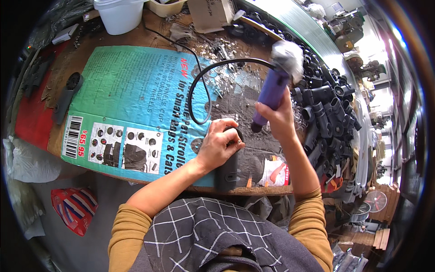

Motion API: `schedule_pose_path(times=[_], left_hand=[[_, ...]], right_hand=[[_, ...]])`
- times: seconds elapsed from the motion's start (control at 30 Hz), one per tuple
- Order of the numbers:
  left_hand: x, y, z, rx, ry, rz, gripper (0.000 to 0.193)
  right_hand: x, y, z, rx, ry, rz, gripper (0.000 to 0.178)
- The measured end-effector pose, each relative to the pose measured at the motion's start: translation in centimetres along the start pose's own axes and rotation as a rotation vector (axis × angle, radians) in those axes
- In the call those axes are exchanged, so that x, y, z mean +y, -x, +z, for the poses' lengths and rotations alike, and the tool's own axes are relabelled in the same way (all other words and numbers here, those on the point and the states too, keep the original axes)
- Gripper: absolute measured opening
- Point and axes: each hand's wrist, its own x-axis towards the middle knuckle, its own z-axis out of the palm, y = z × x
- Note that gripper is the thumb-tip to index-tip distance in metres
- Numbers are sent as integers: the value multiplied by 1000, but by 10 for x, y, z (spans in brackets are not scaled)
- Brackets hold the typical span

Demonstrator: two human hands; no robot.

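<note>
My right hand (pixel 282 114) is wrapped round a purple corded electric screwdriver (pixel 273 89), raised over the right part of the bench. Clear plastic covers its top end, and its dark tip points down. A black cable loops from it to the left. Below and to the left, my left hand (pixel 221 145) is closed on a black plastic part (pixel 227 171) near the bench's front edge. The fingers hide that part's upper end. Tool tip and part are apart. Both hands work over a printed cardboard sheet (pixel 122 90), green and blue with a dark right side.
Black plastic parts (pixel 333 113) are heaped along the right side. Small metal pieces (pixel 219 56) lie scattered at the back middle. A white bucket (pixel 118 18) and a cardboard box (pixel 209 16) stand behind. Another black part (pixel 67 99) lies at the left, above a red bag (pixel 74 209) on the floor.
</note>
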Motion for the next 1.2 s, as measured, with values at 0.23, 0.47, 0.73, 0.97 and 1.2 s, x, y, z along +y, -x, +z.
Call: schedule_pose_path(times=[0.23,0.47,0.73,0.97,1.2], left_hand=[[-1,-1,2,12,-2,-13,21],[-2,2,4,11,-21,-43,22],[-6,1,4,-78,65,-145,18],[-6,3,5,7,84,-63,17],[-2,2,4,-20,172,-161,18]], right_hand=[[10,35,15,189,-232,-164,52],[-40,64,12,219,-657,-294,53],[-42,64,25,190,-557,-250,54],[-45,65,29,186,-504,-292,61],[-42,67,28,163,-429,-267,60]])
